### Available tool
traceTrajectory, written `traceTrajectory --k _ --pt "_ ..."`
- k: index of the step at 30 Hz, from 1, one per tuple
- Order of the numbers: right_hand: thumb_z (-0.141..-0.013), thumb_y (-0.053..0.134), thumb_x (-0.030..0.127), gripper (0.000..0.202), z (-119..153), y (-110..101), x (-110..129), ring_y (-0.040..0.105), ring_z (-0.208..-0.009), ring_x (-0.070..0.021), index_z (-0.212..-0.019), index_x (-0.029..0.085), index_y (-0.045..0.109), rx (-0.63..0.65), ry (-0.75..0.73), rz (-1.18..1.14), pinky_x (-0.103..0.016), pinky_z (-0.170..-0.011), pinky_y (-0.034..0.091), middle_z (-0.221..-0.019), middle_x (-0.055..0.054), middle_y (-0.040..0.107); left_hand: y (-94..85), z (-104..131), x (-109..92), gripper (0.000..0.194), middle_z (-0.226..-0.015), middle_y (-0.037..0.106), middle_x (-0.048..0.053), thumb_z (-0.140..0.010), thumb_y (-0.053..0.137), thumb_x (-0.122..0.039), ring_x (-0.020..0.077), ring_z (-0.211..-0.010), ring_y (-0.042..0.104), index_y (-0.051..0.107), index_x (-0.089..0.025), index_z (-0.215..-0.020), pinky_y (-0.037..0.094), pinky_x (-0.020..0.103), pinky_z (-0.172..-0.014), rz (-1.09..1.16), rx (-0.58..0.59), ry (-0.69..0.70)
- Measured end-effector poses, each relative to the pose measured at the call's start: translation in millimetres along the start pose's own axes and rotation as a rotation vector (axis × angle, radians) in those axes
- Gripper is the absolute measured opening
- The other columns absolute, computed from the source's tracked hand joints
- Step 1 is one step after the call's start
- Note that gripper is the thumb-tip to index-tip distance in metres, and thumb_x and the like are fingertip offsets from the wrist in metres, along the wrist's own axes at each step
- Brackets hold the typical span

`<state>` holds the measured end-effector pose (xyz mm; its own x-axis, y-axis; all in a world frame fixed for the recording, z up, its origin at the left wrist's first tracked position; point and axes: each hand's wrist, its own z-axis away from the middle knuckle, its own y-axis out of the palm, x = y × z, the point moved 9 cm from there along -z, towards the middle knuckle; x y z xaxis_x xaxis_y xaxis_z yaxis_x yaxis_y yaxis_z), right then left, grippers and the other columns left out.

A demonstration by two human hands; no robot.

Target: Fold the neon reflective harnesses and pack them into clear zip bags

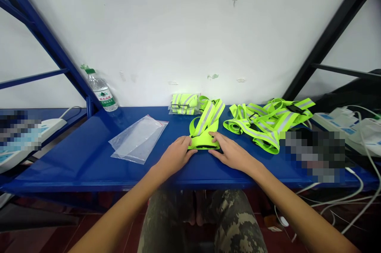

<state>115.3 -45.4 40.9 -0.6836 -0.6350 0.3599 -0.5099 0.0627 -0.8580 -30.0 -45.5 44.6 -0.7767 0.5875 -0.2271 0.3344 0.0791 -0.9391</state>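
A neon-yellow reflective strap vest (205,140) with silver stripes lies partly folded at the middle of the blue table, its straps running back toward the wall. My left hand (179,151) grips its left end between thumb and fingers. At the opposite end my right hand (228,150) pinches the band in the same way. Behind it, against the wall, sits a clear bag with a folded reflective vest (184,104). To the right is a loose heap of more reflective vests (268,120) with black buckles. Clear plastic bags (139,138) lie flat to the left.
A water bottle (102,92) with a green cap leans at the table's back left. Power strips (339,122) with white cables (361,138) are at the right, beside a blurred-out object (315,155). Blue and dark metal posts (324,34) frame the blue table (80,157).
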Motion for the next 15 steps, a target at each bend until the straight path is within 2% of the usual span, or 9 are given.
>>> traceTrajectory --k 2,4,8,10,12,15 --pt "-0.095 0.048 0.03 0.037 -1 4 -1 0.059 -0.117 -0.0275 -0.129 0.018 0.042 0.027 0.002 -0.008 -0.046 -0.097 0.05 -0.126 -0.016 0.059 2.2 -1 -5 0.023 -0.104 0.059 0.01 -0.099 0.04 -0.037 0.0224 -0.1 0.055 0.049 -0.016 -0.1 0.047 0.038 -0.088 0.005 -0.004 0.001" --pt "-0.096 0.045 0.028 0.03 3 5 -1 0.057 -0.12 -0.0269 -0.125 0.019 0.043 0.029 -0.024 -0.012 -0.046 -0.099 0.048 -0.127 -0.015 0.058 4.0 -1 -13 0.032 -0.108 0.058 0.012 -0.098 0.039 -0.044 0.0241 -0.103 0.054 0.049 -0.015 -0.105 0.046 0.04 -0.09 0.004 -0.007 0.004" --pt "-0.097 0.044 0.026 0.026 19 0 1 0.052 -0.126 -0.0236 -0.122 0.021 0.044 0.025 -0.043 -0.059 -0.044 -0.105 0.045 -0.132 -0.014 0.055 6.5 9 -32 0.072 -0.115 0.055 0.015 -0.081 0.047 -0.073 0.0297 -0.108 0.05 0.048 -0.012 -0.121 0.044 0.047 -0.094 0.006 -0.028 0.009" --pt "-0.096 0.047 0.029 0.026 27 -4 5 0.052 -0.126 -0.0229 -0.121 0.022 0.044 0.03 -0.04 -0.087 -0.043 -0.104 0.046 -0.135 -0.013 0.053 8.3 15 -40 0.081 -0.115 0.054 0.016 -0.078 0.045 -0.078 0.031 -0.108 0.05 0.048 -0.012 -0.124 0.044 0.049 -0.093 -0.005 -0.034 -0.007" --pt "-0.091 0.057 0.038 0.041 31 -8 12 0.05 -0.128 -0.025 -0.126 0.022 0.043 0.041 -0.058 -0.083 -0.044 -0.104 0.045 -0.137 -0.013 0.051 10.9 19 -48 0.081 -0.114 0.054 0.017 -0.079 0.042 -0.079 0.0317 -0.105 0.05 0.048 -0.012 -0.125 0.044 0.051 -0.091 -0.031 -0.026 -0.01" --pt "-0.082 0.067 0.05 0.067 32 -10 25 0.047 -0.129 -0.0288 -0.136 0.02 0.041 0.063 -0.127 -0.018 -0.047 -0.106 0.044 -0.137 -0.014 0.051 15.7 21 -63 0.084 -0.116 0.055 0.017 -0.076 0.042 -0.081 0.0331 -0.103 0.051 0.049 -0.014 -0.127 0.044 0.052 -0.088 -0.067 0.015 0.058"
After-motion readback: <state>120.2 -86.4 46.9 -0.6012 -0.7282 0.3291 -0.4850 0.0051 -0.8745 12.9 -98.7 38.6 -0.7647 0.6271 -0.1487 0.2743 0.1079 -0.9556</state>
